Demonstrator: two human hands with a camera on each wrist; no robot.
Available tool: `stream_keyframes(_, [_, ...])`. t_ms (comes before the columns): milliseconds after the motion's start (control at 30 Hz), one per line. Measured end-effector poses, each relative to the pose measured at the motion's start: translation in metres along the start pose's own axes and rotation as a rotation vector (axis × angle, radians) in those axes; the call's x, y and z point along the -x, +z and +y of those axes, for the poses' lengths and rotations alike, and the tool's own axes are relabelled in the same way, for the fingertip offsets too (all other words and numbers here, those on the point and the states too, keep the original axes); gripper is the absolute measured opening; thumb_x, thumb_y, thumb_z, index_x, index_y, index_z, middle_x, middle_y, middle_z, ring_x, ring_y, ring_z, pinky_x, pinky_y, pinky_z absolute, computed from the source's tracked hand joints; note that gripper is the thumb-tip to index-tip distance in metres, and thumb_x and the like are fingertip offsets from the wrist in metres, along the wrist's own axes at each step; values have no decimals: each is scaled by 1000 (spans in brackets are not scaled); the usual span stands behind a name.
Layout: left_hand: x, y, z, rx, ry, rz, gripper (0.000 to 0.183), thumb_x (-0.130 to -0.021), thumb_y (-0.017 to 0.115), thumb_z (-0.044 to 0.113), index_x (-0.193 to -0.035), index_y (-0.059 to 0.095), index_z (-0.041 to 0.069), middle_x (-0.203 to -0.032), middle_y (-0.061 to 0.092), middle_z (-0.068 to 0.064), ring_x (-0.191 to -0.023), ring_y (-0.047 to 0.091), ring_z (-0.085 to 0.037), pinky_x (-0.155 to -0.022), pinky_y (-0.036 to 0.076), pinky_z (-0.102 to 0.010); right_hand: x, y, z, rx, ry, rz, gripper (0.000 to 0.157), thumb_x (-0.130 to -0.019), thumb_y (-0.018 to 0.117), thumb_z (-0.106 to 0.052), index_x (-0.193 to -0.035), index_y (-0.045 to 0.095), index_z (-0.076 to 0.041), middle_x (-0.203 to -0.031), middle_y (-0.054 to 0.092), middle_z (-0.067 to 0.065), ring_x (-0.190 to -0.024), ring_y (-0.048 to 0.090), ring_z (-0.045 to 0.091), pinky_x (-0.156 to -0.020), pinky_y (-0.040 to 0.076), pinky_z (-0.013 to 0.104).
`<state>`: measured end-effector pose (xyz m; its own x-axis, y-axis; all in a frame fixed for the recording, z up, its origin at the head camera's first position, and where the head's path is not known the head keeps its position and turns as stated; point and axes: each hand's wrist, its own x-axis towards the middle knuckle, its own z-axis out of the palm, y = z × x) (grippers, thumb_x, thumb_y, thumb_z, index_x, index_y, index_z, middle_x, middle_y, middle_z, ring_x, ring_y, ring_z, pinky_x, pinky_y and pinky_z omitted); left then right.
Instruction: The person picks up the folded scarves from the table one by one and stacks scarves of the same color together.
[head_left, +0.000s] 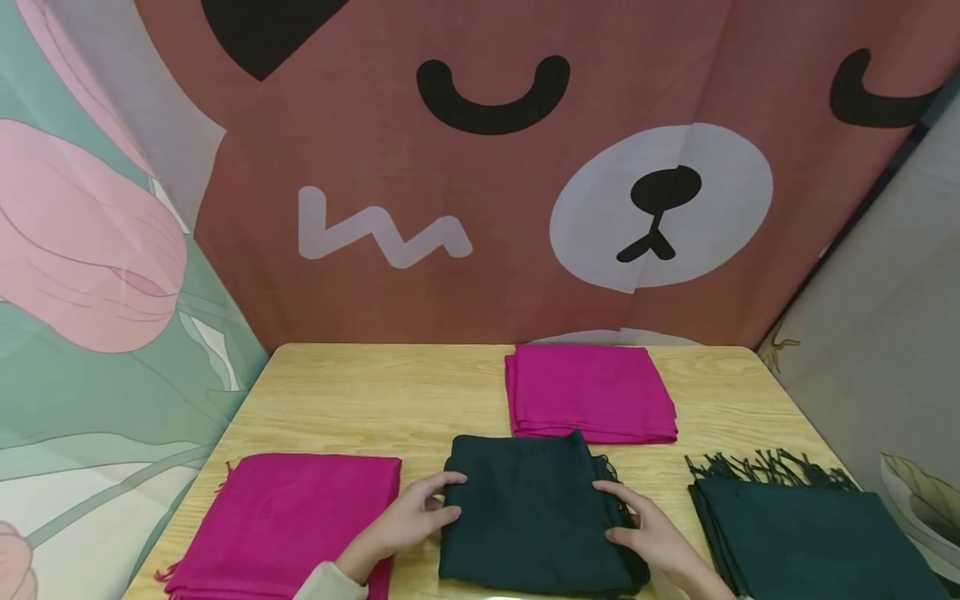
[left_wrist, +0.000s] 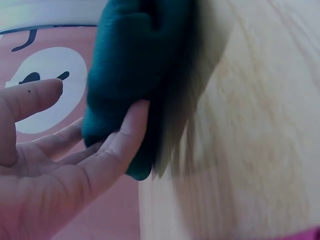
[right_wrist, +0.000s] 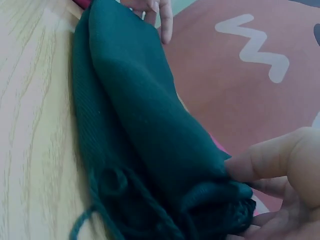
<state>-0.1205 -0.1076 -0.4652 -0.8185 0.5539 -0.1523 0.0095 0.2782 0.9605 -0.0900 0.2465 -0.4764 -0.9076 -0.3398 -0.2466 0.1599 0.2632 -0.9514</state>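
Observation:
A dark green folded scarf (head_left: 532, 517) lies at the front middle of the table, between the two hands. My left hand (head_left: 412, 512) is at its left edge, index finger and thumb tips touching the side. In the left wrist view one finger (left_wrist: 132, 122) rests straight against the cloth while the others spread apart. At the right edge my right hand (head_left: 648, 529) pinches the folded layers. The right wrist view shows one fingertip (right_wrist: 237, 167) on the cloth, with other fingers partly hidden behind it. Loose fringe (right_wrist: 145, 200) hangs from that end.
A magenta folded scarf (head_left: 300, 517) lies to the left, close to the left forearm. Another magenta folded cloth (head_left: 588, 392) sits behind the green one. A fringed dark green scarf (head_left: 817, 533) lies on the right. The wooden table (head_left: 390, 392) meets a bear-print curtain (head_left: 375, 308) at the back.

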Motion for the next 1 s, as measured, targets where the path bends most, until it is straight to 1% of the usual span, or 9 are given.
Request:
stream_keyframes(67, [2, -1, 0, -11, 1, 5, 42, -90, 57, 12, -129, 46, 0, -109, 54, -15, -76, 59, -18, -60, 49, -31, 2, -3, 1, -26, 11, -4, 62, -82, 57, 5, -138, 31, 4, -139, 14, 37, -112, 45, 41, -74, 47, 39])
stream_keyframes(167, [5, -4, 1, -43, 15, 4, 43, -89, 57, 13, -128, 46, -1, -108, 53, -18, -76, 60, -19, -59, 50, -34, 6, -7, 1, -30, 16, 9, 61, -83, 56, 3, -138, 29, 5, -136, 18, 38, -106, 51, 37, -74, 48, 41])
stream_keyframes(267, [7, -7, 2, -130, 51, 12, 42, -89, 57, 15, -126, 48, -1, -108, 54, -18, -79, 61, -19, -60, 51, -31, 10, -11, -1, -5, 25, 38, 60, -85, 58, -1, -137, 30, 6, -132, 26, 38, -101, 55, 35, -76, 48, 42])
stream_keyframes(367, [7, -9, 3, -219, 90, 50, 40, -90, 57, 15, -125, 49, -2, -106, 56, -17, -82, 60, -19, -63, 49, -27, 13, -17, -2, 13, 47, 50, 59, -88, 57, -7, -138, 29, 6, -128, 32, 36, -98, 57, 32, -76, 48, 42])
stream_keyframes(433, [8, -11, 5, -235, 109, 81, 39, -90, 56, 15, -125, 49, -3, -105, 57, -17, -83, 60, -19, -64, 49, -25, 16, -21, -3, -4, 59, 40, 57, -90, 55, -9, -138, 27, 7, -126, 36, 33, -96, 57, 31, -76, 48, 42])
stream_keyframes(533, [8, -10, 10, -210, 116, 96, 40, -91, 55, 13, -126, 48, -4, -105, 56, -17, -84, 59, -20, -65, 48, -25, 19, -27, -3, -32, 73, 35, 57, -92, 52, -12, -138, 26, 8, -121, 44, 26, -97, 57, 30, -77, 49, 42])
stream_keyframes(633, [7, -5, 15, -132, 120, 71, 40, -91, 54, 13, -127, 47, -4, -106, 56, -18, -85, 58, -21, -65, 48, -25, 24, -32, -5, -36, 80, 49, 57, -93, 52, -15, -137, 27, 10, -115, 49, 19, -96, 57, 30, -76, 49, 43])
stream_keyframes(767, [3, 3, 19, -32, 148, 41, 39, -92, 53, 10, -127, 46, -6, -107, 55, -21, -85, 59, -26, -65, 49, -25, 31, -39, -8, -26, 69, 60, 56, -93, 53, -17, -135, 28, 12, -111, 53, 19, -95, 58, 31, -74, 50, 44])
stream_keyframes(1000, [-5, 18, 20, 50, 234, 56, 33, -92, 51, 6, -123, 47, -6, -98, 54, -27, -81, 60, -35, -64, 52, -33, 41, -49, -13, -1, 80, 116, 57, -92, 54, -20, -135, 30, 8, -110, 55, 20, -94, 59, 32, -75, 49, 44])
